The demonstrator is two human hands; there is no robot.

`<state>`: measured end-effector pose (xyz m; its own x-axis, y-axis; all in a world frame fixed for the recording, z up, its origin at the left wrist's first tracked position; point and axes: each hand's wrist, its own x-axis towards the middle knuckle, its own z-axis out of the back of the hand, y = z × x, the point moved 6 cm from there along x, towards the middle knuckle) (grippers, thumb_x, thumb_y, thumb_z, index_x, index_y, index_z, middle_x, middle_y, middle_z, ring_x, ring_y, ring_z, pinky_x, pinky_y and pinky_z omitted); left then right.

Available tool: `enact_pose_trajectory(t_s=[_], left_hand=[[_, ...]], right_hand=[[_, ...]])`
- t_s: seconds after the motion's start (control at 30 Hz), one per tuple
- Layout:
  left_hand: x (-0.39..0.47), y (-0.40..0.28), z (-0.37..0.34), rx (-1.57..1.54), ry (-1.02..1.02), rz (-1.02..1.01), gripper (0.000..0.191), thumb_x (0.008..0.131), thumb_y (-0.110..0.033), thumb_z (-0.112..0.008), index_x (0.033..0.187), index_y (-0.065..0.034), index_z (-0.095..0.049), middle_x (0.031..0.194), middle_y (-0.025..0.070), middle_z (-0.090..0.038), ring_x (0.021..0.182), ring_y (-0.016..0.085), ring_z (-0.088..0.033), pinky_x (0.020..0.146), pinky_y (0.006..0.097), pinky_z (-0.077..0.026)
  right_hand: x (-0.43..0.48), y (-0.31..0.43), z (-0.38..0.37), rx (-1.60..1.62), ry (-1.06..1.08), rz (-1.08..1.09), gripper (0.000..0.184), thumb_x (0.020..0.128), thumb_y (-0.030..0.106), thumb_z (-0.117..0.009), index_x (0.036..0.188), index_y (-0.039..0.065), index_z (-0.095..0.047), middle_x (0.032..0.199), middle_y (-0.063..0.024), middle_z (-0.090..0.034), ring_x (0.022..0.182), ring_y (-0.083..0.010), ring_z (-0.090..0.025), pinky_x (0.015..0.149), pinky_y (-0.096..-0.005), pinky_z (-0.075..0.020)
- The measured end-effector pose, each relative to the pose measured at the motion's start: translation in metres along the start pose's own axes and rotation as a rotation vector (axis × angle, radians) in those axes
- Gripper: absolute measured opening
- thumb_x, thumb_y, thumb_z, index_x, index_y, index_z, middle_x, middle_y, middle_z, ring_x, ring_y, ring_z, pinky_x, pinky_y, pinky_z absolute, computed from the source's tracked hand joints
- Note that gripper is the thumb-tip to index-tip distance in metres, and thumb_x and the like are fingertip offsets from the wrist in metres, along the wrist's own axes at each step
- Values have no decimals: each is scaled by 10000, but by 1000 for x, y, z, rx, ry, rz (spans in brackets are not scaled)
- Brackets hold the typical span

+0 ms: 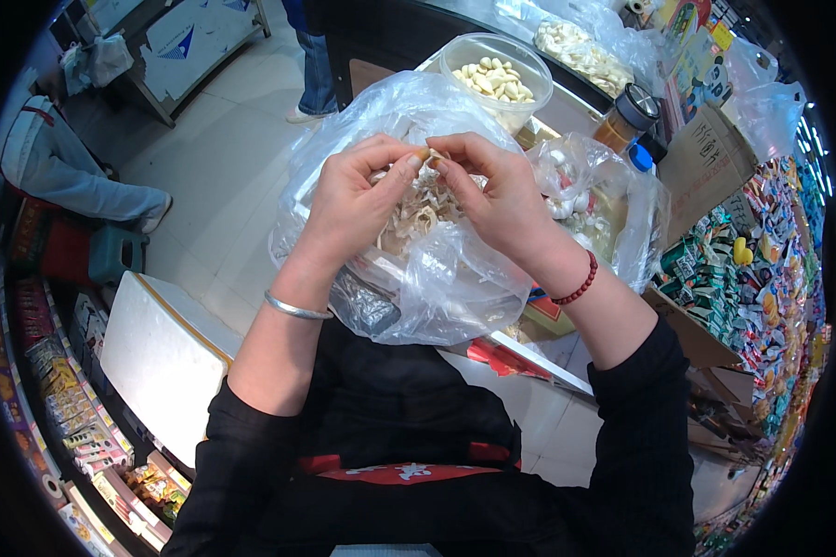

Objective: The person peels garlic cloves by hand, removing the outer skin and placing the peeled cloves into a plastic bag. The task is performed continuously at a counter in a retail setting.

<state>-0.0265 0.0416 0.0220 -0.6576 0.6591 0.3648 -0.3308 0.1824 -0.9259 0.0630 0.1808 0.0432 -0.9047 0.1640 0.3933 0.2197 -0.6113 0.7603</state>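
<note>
My left hand [366,191] and my right hand [491,188] meet fingertip to fingertip, pinching a small garlic clove [428,157] between them. Below them a clear plastic bag [453,292] lies spread and holds dry, papery garlic skins [425,209]. Just behind the hands stands a round clear plastic tub [540,97] with peeled garlic cloves [498,80] in it. To the right of my right hand, another clear bag [641,209] holds whole garlic bulbs [564,202]. The fingers cover most of the held clove.
A lidded jar with amber liquid [623,118] stands at the back right, near a cardboard box flap [710,163] and packaged sweets [703,257]. Left are a white box [160,348] and snack shelves [90,418]. One person sits at far left [76,167]; another person's legs [315,73] show behind.
</note>
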Motion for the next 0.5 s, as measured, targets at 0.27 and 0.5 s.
enact_pose_trajectory(t_s=[0.27,0.5], left_hand=[[-3,-7,1,17,-9,-23,151,974,-76,-684,1024,54,-741,908,22,-678,832,71,-600,746,222,-474],[-5,-7,2,5,-94,-26,134,956,-90,-697,969,39,-731,906,23,-691,826,67,-623,735,236,-522]], right_hand=[[-4,7,-2,-41,-27,4,217,994,53,-643,1193,-22,-685,978,-128,-750,871,-137,-726,773,-274,-571],[-6,9,-7,150,-80,1,194,996,54,-618,1171,-24,-654,971,-166,-728,838,-225,-733,745,-315,-572]])
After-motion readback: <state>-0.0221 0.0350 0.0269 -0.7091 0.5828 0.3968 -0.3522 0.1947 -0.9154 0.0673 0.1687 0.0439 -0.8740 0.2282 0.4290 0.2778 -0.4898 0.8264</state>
